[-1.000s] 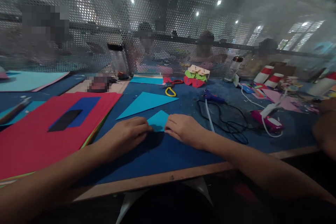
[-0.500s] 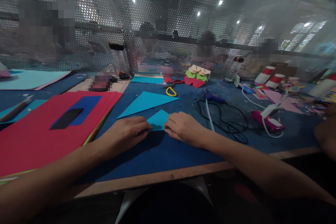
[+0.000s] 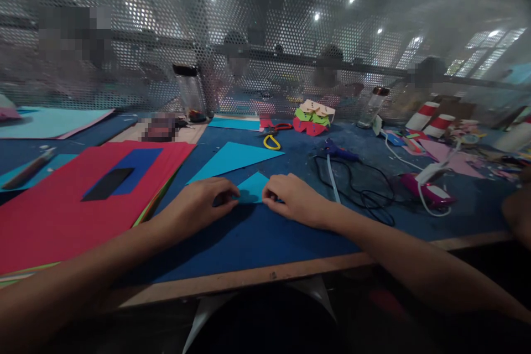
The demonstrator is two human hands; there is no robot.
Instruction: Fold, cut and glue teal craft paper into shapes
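Note:
A blue folded piece of paper [image 3: 254, 189] lies on the table between my two hands, its peak pointing away from me. My left hand [image 3: 209, 199] is closed at its left end, thumb and fingers curled on the edge. At the right end my right hand [image 3: 290, 197] pinches the paper the same way. The hands hide both ends of the piece. Just beyond them lies a larger blue paper triangle [image 3: 236, 159]. Scissors with yellow and red handles [image 3: 272, 142] rest behind that triangle.
At left is a stack of red sheets [image 3: 83, 221] with blue and black strips on top. A glue gun [image 3: 341, 151] with a tangled cord and a magenta device [image 3: 427, 188] lie to the right. A perforated metal screen [image 3: 265, 22] stands behind. Another person's hand [image 3: 516, 207] shows far right.
Both hands stay at the ends of the blue paper; the fingers have arched slightly, opening gaps above the thumbs. The camera view has shifted a little.

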